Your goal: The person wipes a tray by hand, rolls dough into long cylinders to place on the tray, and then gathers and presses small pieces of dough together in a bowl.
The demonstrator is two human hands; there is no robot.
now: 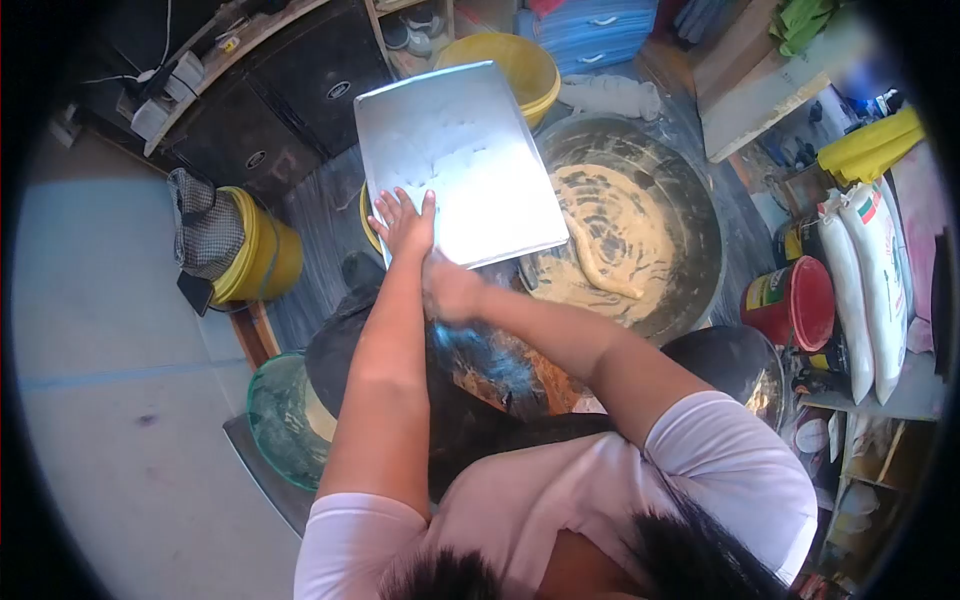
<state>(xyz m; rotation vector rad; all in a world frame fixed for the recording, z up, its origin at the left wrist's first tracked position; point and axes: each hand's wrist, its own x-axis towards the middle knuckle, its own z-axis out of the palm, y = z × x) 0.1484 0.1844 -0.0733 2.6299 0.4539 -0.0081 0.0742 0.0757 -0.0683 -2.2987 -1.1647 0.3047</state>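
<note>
A shiny rectangular metal baking tray [455,165] sits tilted in front of me, over a yellow bucket. My left hand [403,222] lies on its lower left part with fingers spread. Just beside that wrist, at the tray's near edge, my right hand [452,290] is smeared by motion. Its fingers cannot be made out, nor whether it holds anything. Right of the tray stands a wide dark metal basin [700,240] dusted with pale flour [640,215]. A long roll of dough [598,268] lies in the flour, close to the tray's right edge.
A yellow bucket [270,245] with a checkered cloth [208,225] stands left. Below it is a green translucent basin [265,400]. At right are a red bucket [790,303] and white sacks [870,270]. Another yellow tub [535,75] and blue drawers [595,35] stand behind.
</note>
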